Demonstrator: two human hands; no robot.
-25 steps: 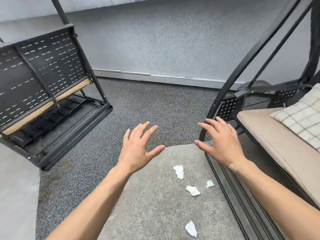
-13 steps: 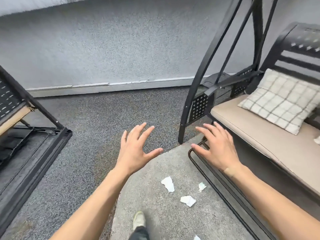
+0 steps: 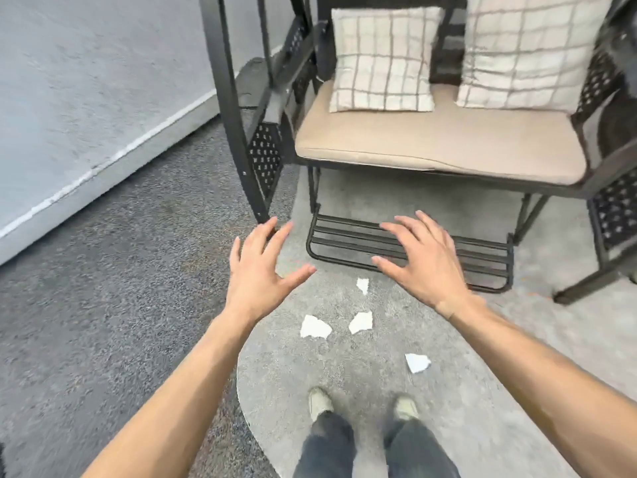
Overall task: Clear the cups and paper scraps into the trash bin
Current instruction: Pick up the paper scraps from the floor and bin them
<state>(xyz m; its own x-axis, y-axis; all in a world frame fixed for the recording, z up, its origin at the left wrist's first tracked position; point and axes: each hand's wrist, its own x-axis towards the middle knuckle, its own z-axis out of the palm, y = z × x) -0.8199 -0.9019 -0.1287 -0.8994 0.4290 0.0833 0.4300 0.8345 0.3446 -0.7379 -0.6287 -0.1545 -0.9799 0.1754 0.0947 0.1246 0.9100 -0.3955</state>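
Several white paper scraps lie on the light grey rug [image 3: 482,426] in front of my feet: one at the left [image 3: 314,327], one beside it [image 3: 361,321], a small one farther off [image 3: 362,285] and one to the right [image 3: 417,362]. My left hand [image 3: 262,270] hovers above the rug's left edge, fingers spread and empty. My right hand [image 3: 422,260] hangs over the swing's footrest [image 3: 482,257], also spread and empty. No cup and no trash bin are in view.
A black metal swing bench [image 3: 441,146] with a tan seat cushion and two checked pillows [image 3: 381,60] stands straight ahead. Its frame post [image 3: 234,115] rises at the left. Dark carpet [image 3: 103,288] and a grey wall [image 3: 86,81] lie to the left. My shoes [image 3: 320,403] stand on the rug.
The view has swung right and down to face the bench head-on. My feet have come into sight. Both hands stay spread and empty in front of me.
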